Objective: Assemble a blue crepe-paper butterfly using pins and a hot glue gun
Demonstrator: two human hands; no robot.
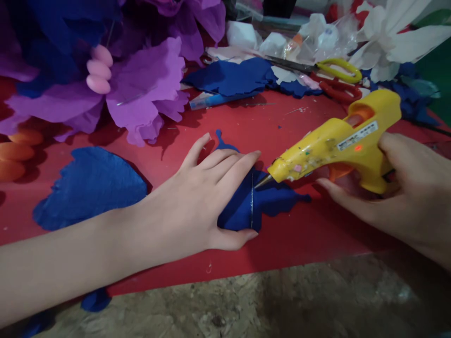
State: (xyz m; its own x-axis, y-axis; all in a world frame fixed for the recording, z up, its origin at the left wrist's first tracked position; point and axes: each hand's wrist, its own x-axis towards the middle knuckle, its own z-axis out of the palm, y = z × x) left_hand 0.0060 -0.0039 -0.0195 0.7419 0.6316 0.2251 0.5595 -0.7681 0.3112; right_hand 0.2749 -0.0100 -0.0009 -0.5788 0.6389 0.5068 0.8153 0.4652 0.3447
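Observation:
My left hand (211, 197) lies flat with its fingers spread, pressing a dark blue cut-out piece (282, 199) onto the red tabletop (176, 260). Across that piece, just past the fingertips, runs a thin silvery wire or line (252, 202). On the right, my right hand (412, 183) is wrapped round the grip of a yellow hot glue gun (327, 141) with an orange trigger and a small glowing red light. The gun's metal nozzle points left and down, close to the line on the blue piece; whether it touches I cannot tell.
Left of my forearm lies a blue petal (91, 188). Large purple petals (148, 84) and pink oval pieces (98, 70) fill the upper left. Behind are stacked blue cut-outs (232, 75), a blue pen (218, 100), yellow-handled scissors (338, 70) and a white flower (387, 37).

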